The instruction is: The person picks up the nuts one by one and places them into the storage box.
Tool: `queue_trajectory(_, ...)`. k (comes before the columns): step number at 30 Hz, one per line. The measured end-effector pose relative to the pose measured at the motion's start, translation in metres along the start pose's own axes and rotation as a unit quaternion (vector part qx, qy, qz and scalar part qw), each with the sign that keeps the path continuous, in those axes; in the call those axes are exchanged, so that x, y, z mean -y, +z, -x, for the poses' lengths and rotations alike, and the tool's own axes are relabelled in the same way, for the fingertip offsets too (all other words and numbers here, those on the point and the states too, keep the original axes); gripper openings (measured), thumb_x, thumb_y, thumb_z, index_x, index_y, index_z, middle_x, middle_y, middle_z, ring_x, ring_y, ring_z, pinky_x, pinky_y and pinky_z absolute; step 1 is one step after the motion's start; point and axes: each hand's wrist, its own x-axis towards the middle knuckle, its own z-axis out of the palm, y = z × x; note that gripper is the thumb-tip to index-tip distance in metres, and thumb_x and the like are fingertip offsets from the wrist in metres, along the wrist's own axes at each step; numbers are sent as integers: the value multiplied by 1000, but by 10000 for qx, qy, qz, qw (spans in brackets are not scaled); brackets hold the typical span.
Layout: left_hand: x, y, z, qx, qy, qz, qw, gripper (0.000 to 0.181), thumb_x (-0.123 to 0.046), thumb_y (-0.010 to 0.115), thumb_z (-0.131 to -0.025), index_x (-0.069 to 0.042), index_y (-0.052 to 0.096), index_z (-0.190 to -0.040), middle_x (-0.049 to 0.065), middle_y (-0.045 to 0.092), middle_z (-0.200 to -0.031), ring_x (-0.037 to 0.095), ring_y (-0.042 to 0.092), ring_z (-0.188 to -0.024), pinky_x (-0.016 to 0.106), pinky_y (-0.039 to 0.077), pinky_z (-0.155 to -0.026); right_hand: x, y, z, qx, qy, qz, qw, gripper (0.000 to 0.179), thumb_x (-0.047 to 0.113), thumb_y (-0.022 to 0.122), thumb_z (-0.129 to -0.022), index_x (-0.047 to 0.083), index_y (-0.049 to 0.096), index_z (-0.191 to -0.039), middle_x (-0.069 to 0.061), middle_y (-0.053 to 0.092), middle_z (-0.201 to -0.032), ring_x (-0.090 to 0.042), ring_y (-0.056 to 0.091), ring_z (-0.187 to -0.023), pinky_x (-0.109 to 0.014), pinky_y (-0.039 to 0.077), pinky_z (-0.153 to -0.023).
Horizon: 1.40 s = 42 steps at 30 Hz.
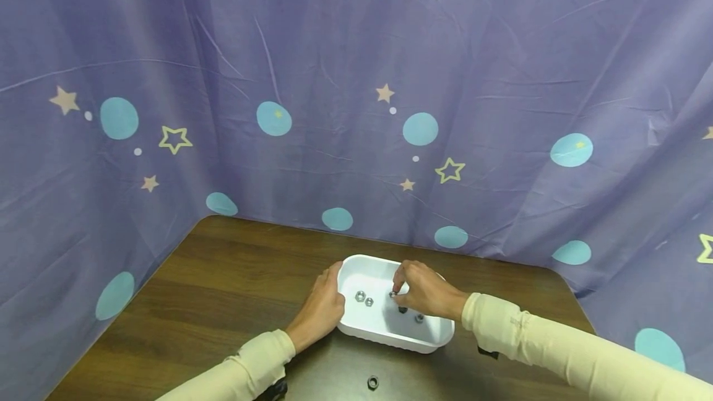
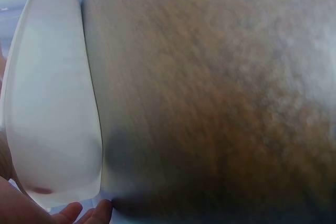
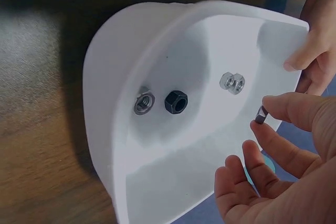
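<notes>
A white plastic tray sits on the table, its left end gripped by my left hand, the thumb lapping over the rim in the right wrist view. Above the tray's inside, my right hand pinches a small metal nut between thumb and index finger, other fingers loosely bent. Beneath it on the tray floor lie a black hex nut and a silver flanged nut. Two silver hex nuts, a larger one and a smaller one, lie side by side toward the left end.
One dark nut lies on the brown wooden table, in front of the tray near the person. A purple curtain with stars and blue dots hangs along the table's back and sides.
</notes>
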Motion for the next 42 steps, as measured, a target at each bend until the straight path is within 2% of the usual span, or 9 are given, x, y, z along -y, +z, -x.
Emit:
queue_trajectory(7, 9, 7, -1, -97, 80, -57, 9999, 67, 6, 54, -86, 10, 47, -152, 31, 64, -131, 47, 63, -118, 62, 54, -101, 3, 2, -8, 176, 109, -97, 9997, 7, 7, 87, -84, 8, 82, -89, -7, 74, -108, -34, 70, -108, -52, 58, -97)
queue_trajectory(10, -6, -2, -1, 108, -148, 13, 9998, 66, 10, 55, -87, 13, 46, -153, 35, 62, -135, 50, 61, -123, 65, 51, -107, 2, 5, -12, 217, 167, -115, 9996, 8, 6, 87, -84, 9, 81, -88, -7, 74, -108, -33, 69, -108, -51, 58, -97)
queue_trajectory(14, -13, -5, -1, 154, -245, -32, 9996, 66, 11, 54, -87, 14, 46, -152, 34, 61, -137, 51, 60, -125, 68, 50, -107, 0, 9, -18, 228, 92, -22, 9997, 8, 7, 88, -83, 9, 81, -88, -7, 75, -106, -32, 69, -106, -49, 58, -97)
queue_trajectory(17, -9, -2, 0, 41, -107, -37, 9999, 65, 8, 53, -87, 13, 46, -152, 34, 62, -135, 49, 61, -122, 65, 52, -106, 0, 12, -21, 247, 50, -18, 9997, 8, 7, 88, -83, 8, 82, -88, -7, 76, -105, -33, 70, -106, -50, 58, -98)
queue_trajectory(22, -25, -12, 0, 245, -405, 19, 9989, 65, 13, 53, -87, 14, 46, -152, 35, 60, -140, 52, 59, -128, 68, 48, -110, 2, 17, -28, 341, 129, -162, 9992, 8, 5, 88, -83, 4, 82, -88, -9, 75, -103, -34, 69, -107, -52, 57, -100)
queue_trajectory(27, -26, -12, 0, 189, -262, -90, 9994, 64, 11, 53, -87, 14, 47, -150, 34, 61, -137, 51, 61, -124, 70, 50, -105, 2, 25, -35, 348, 123, 4, 9993, 9, 5, 87, -82, 2, 82, -88, -9, 75, -100, -30, 71, -102, -47, 60, -95)
queue_trajectory(33, -20, -8, -2, 234, -291, 112, 9992, 65, 11, 52, -87, 16, 45, -151, 38, 60, -137, 54, 59, -126, 71, 48, -109, -2, 33, -43, 335, 11, 169, 9993, 11, 4, 85, -79, 1, 81, -90, -10, 74, -95, -22, 69, -88, -38, 61, -80)
queue_trajectory(41, 12, 8, -2, -34, 114, -28, 9999, 67, 6, 52, -87, 10, 45, -153, 35, 61, -134, 50, 61, -120, 63, 53, -103, -7, 38, -46, 528, 130, 300, 9981, 10, 6, 85, -83, 5, 83, -93, -8, 81, -93, -14, 70, -80, -31, 61, -72)
queue_trajectory(42, 7, 6, -2, -19, 66, 57, 10000, 67, 7, 52, -87, 10, 46, -153, 35, 61, -134, 52, 61, -121, 66, 52, -103, -8, 39, -45, 554, 183, 296, 9979, 9, 5, 85, -83, 6, 83, -92, -7, 81, -92, -14, 70, -79, -30, 61, -72)
